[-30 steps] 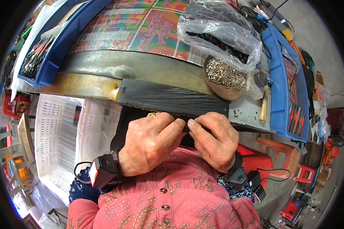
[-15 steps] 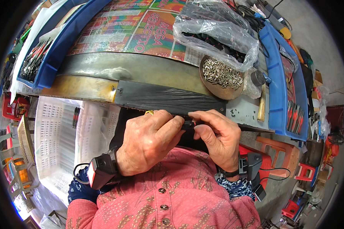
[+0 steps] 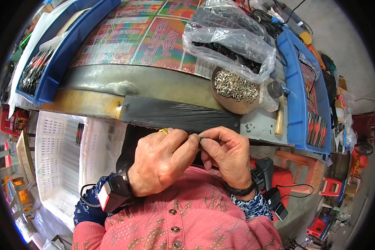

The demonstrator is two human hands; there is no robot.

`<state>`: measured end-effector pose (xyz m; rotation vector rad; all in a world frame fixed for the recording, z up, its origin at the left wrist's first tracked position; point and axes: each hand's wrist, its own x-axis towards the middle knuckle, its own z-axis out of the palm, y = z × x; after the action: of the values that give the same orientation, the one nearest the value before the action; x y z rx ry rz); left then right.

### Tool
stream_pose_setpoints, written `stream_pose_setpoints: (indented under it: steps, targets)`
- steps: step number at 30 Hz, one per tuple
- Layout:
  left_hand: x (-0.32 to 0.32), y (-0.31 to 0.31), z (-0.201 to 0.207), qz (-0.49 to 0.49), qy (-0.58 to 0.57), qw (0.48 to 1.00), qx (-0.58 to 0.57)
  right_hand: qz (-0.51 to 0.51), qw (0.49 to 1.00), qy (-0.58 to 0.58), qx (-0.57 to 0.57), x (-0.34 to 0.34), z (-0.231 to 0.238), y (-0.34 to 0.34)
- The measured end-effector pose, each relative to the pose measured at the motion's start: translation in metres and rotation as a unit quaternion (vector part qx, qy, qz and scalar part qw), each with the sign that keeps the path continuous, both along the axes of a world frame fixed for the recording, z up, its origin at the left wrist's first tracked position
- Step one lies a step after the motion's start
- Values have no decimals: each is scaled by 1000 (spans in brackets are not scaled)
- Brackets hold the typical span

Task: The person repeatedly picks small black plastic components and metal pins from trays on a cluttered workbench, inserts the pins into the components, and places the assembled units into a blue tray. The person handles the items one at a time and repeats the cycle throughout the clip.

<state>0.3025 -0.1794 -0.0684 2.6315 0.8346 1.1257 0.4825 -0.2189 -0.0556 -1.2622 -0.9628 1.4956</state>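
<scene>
My left hand (image 3: 161, 160) is closed, fingers curled and pinched, just in front of the bench's black-covered edge (image 3: 175, 110). Between its fingertips is a small black piece, now almost wholly hidden by the fingers. My right hand (image 3: 228, 156) meets it there, thumb and forefinger pinched together against the left fingertips. Whatever the right fingers hold is too small and covered to make out. Beyond the hands, a round brown dish (image 3: 221, 98) on the bench carries a heap of small silvery metal pins (image 3: 235, 85).
An open clear plastic bag (image 3: 233, 46) of black parts lies behind the dish. A hammer (image 3: 279, 110) rests to its right. Blue trays (image 3: 298, 121) with red-and-black pieces flank the bench; another blue tray (image 3: 50, 85) is at left. A white perforated basket (image 3: 50, 166) stands below.
My right hand has shifted left, and its thumb and forefinger have closed against the left fingertips. The black piece that showed between the hands is now mostly covered. The view has shifted slightly.
</scene>
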Motion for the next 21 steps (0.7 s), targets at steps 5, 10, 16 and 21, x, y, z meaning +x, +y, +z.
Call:
stream_pose_setpoints:
  steps: [5, 10, 16, 21]
  targets:
    - [1, 1, 5, 1, -4, 999, -43, -10, 1000, -5, 23, 1, -1, -1]
    - [3, 4, 7, 0, -20, 997, -68, -35, 965, -203, 162, 16, 4, 3]
    - [1, 11, 7, 26, -15, 998, -53, -108, 741, -554, 364, 52, 5, 31]
    - [-4, 14, 9, 27, -13, 997, -66, -99, 687, -631, 347, 56, -4, 37]
